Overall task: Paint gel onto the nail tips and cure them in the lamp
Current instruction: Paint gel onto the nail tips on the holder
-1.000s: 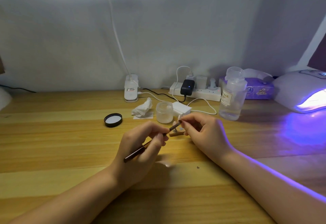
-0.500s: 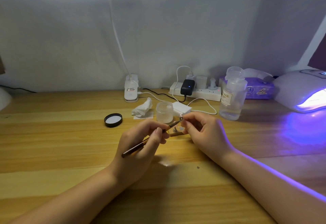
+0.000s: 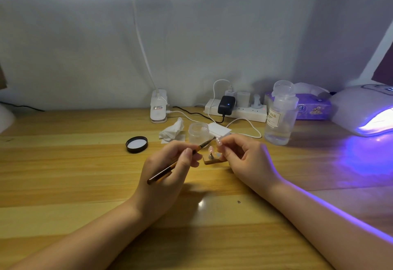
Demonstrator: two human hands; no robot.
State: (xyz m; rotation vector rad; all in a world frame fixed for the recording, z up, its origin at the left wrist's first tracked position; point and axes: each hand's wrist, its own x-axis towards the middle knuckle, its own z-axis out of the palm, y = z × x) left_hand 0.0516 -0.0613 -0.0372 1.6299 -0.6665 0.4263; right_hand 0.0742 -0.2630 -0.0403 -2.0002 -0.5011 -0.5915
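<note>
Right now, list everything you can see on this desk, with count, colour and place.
brush: one, brown, gripped by left hand
nail tip: one, pale pink, pinched by right hand
wooden stand: one, tan, between hands, another tip on it
gel jar: one, clear, open, behind brush
lid: one, black, left of jar
tissue: one, white, crumpled
bottle: one, clear, right of jar
power strip: one, white, by wall
tissue pack: one, purple
curing lamp: one, white, glowing violet, far right
desk lamp: one, white, clipped at back
left hand
right hand

Single head-worn camera looks forward and down, close over the desk (image 3: pixel 63 174)
</note>
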